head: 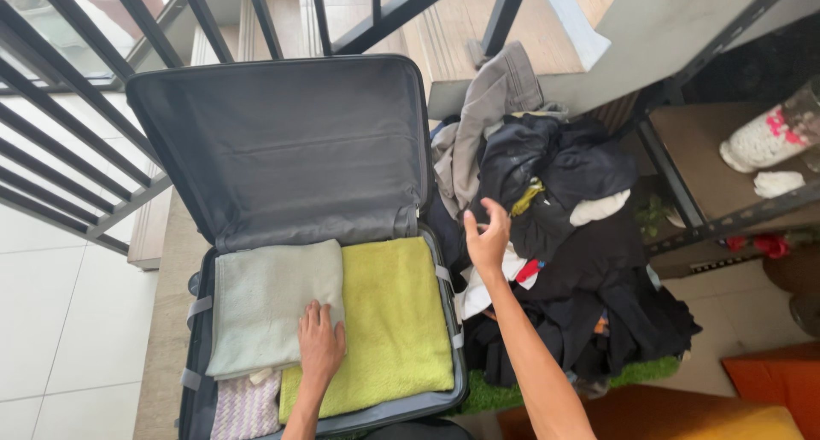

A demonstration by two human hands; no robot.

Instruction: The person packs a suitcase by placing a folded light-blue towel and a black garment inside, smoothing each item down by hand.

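An open dark grey suitcase (282,141) lies on the floor with its lid propped against black railings. Inside lie a folded pale green towel (265,299), a yellow-green towel (393,312) and a small striped cloth (246,406). My left hand (320,346) rests flat on the edge where the two towels meet. My right hand (489,239) is stretched out, fingers apart, over a heap of mostly dark clothes (564,235) beside the suitcase, holding nothing.
Black metal railings (77,149) run along the left and back. Wooden stair steps (478,21) rise behind the heap. A metal shelf rack (726,175) with a white and pink item stands at the right. An orange cushion (700,414) lies at the bottom right.
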